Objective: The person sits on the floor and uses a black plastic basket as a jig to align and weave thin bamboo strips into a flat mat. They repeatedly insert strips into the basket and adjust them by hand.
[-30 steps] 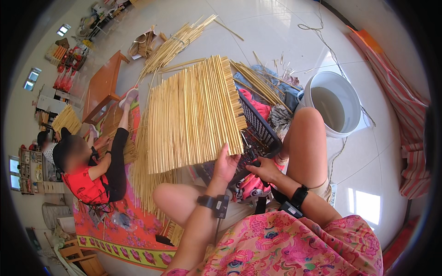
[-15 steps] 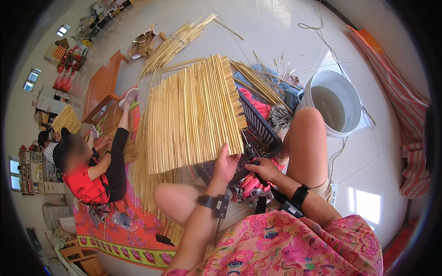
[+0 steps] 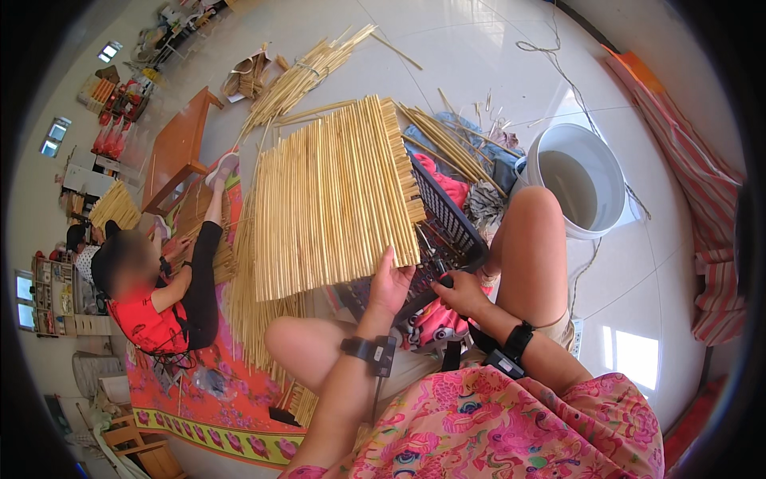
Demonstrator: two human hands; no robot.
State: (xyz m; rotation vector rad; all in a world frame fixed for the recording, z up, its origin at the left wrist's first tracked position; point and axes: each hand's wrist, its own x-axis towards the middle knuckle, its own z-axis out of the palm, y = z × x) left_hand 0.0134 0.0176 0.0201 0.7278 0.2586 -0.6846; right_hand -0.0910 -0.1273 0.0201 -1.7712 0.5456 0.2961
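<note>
Left hand (image 3: 391, 286): fingers pinching lower right corner of straw-stalk mat (image 3: 331, 203). Right hand (image 3: 465, 295): fingers curled round black tool handle (image 3: 447, 281), near dark plastic basket (image 3: 476, 253).

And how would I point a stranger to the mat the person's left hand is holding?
Find the dark basket by the person's right knee. Overlapping its left side is the mat, its near right corner in the left hand. Unlike the loose stalks lying beyond the basket, its yellow stalks sit side by side in one broad, flat, four-sided sheet.
</note>
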